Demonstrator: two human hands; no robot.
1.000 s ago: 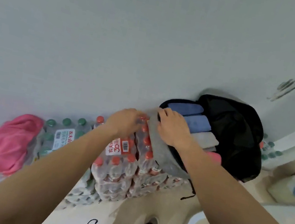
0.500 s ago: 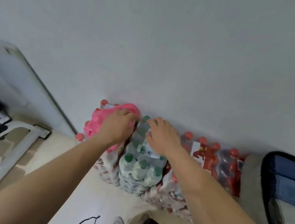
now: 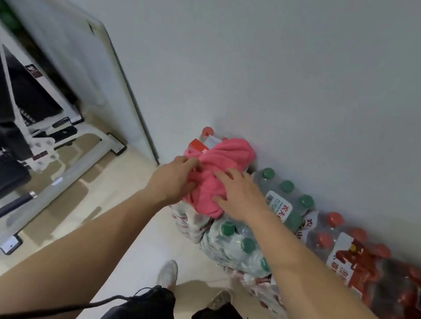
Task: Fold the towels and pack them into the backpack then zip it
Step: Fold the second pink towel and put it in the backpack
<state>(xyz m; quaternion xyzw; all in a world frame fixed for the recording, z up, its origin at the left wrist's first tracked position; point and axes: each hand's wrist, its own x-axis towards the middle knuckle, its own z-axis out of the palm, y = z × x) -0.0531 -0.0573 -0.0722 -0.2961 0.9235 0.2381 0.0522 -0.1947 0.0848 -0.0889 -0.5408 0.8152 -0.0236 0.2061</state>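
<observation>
Fingers (image 3: 189, 162) of the left hand (image 3: 171, 180) are curled into the pink towel (image 3: 225, 156) and bunch a fold of it, while the right hand (image 3: 240, 197) lies on the cloth with its fingers (image 3: 225, 175) spread and fairly straight, pressing rather than gripping. The towel sits crumpled and unfolded on top of shrink-wrapped packs of bottled water, beside the green-capped pack (image 3: 285, 198) and well apart from the red-capped pack (image 3: 330, 236) further right. By my reading the step in hand is picking up this towel so it can be folded. The backpack is out of view, so how full it is cannot be told. The next move likely calls for finding two corners or an edge, lifting the cloth clear of the bottle caps and shaking it flat, since the lumpy packs make a poor folding surface. The packs stand stacked on a pale tiled floor (image 3: 118, 199) against a plain light wall (image 3: 277, 58). A white panel (image 3: 79, 66) leans on that wall at left, next to a white-framed exercise machine (image 3: 13, 124) with black pads. A white shoe (image 3: 168, 273) shows below the arms.
</observation>
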